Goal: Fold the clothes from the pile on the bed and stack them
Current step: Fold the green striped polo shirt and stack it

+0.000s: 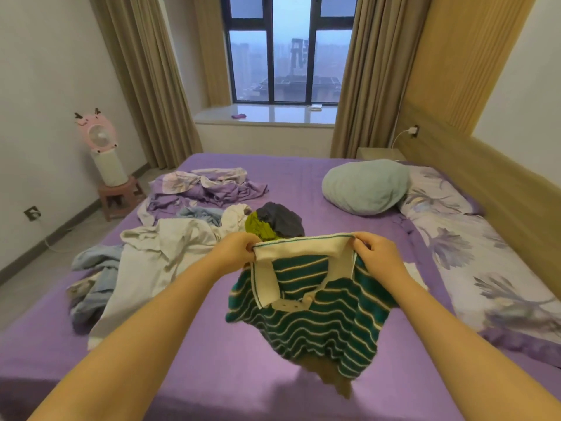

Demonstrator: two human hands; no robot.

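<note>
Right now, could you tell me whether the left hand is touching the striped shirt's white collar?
Touching. The head view shows the left hand pinching one end of the white collar of the striped shirt.

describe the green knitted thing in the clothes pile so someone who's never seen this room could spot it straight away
Start at the purple bed below the window. Near its middle lies the clothes pile, mostly white and pale blue. At the pile's right end, beside a dark grey garment and just beyond the held striped shirt, sits the olive-green knit: the only yellow-green, ribbed piece there.
</note>
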